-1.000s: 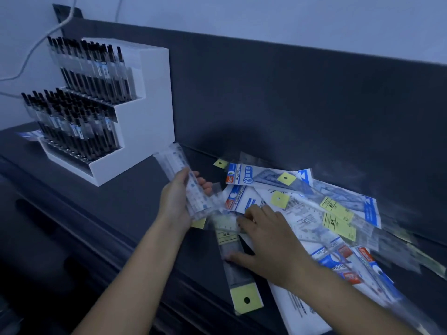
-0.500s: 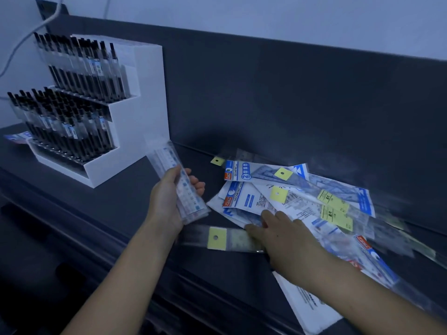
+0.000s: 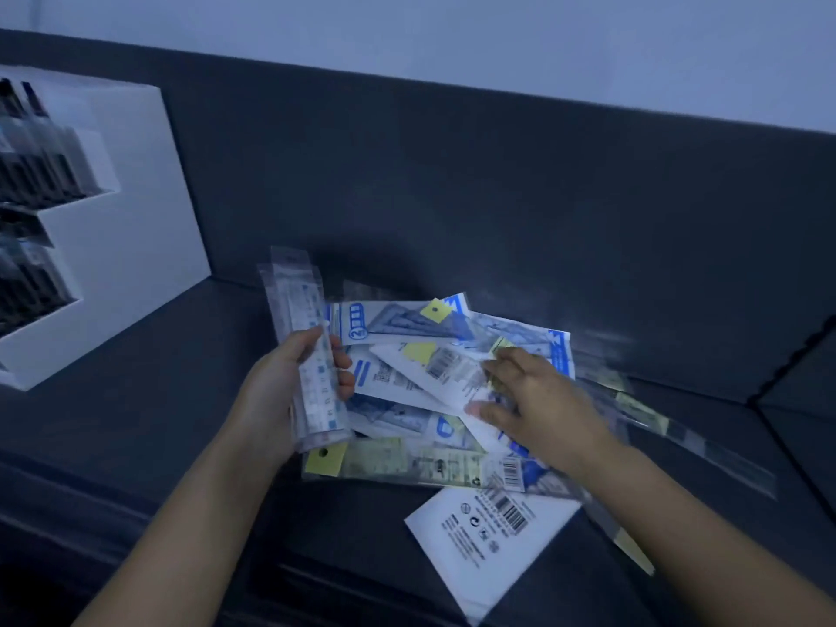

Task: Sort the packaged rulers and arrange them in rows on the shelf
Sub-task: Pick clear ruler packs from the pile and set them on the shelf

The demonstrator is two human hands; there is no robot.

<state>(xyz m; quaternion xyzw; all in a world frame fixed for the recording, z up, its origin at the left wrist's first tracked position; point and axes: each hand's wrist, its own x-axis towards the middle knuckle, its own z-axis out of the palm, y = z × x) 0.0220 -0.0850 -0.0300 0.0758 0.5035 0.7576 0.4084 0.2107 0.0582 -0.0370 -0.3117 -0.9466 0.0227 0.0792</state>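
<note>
Dim bluish light, edges smeared. The landmark is the pile of packaged rulers (image 3: 407,400), which lies loose and overlapping on the dark shelf (image 3: 158,377). Left of the pile and well apart from it stands a white stepped display stand (image 3: 126,210). Its tiers hold upright dark pens (image 3: 27,151), blurred and cut off by the frame edge. Behind the pile rises a dark back panel (image 3: 452,196), with a pale wall (image 3: 452,38) above it. At the pile's left edge the left hand (image 3: 280,391) grasps a bundle of sleeved rulers (image 3: 301,337). The fingers wrap round the bundle, and it stands nearly upright, overlapping the packs behind it. The right hand (image 3: 538,414) sits on the right of the pile with its fingers bent over the end of a white-backed pack (image 3: 434,373). Blur hides whether it grips the pack or only rests there. A blue-and-white pack (image 3: 393,319) lies at the back of the pile. Across the front of the pile lies a clear ruler sleeve (image 3: 407,461) with a yellow hang tag (image 3: 323,459), partly covered by the bundle. In front of the pile a white pack (image 3: 488,549) lies barcode side up. Right of the pile, clear sleeves (image 3: 687,441) trail away, too smeared to count, and the print is unreadable throughout.
</note>
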